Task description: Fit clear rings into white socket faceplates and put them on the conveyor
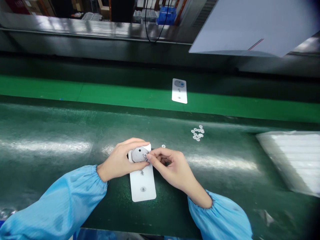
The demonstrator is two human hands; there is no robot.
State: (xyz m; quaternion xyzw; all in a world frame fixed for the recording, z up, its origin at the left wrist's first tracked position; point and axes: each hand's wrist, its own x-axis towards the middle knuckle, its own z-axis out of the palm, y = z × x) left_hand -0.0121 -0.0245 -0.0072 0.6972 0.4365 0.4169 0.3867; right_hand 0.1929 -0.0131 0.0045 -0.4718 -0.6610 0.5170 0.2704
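A white rectangular panel (142,195) with rounded corners lies on the green table, its long side pointing towards me. Near its far end is a grey round plate (139,156) with a dark hole. The thumb and fingers of my left hand (122,158) are closed around that far end, on both sides of the grey plate. My right hand (172,166) pinches a small clear disc (145,155) between thumb and fingertips, over the right side of the grey plate. One more small disc (163,146) lies just beyond my right hand.
Several small clear discs (198,133) are grouped to the right. Another white panel (179,96) lies on the bright green strip (100,93) further back. A clear-wrapped white stack (295,156) stands at the right edge. Above it hangs a white board (237,26).
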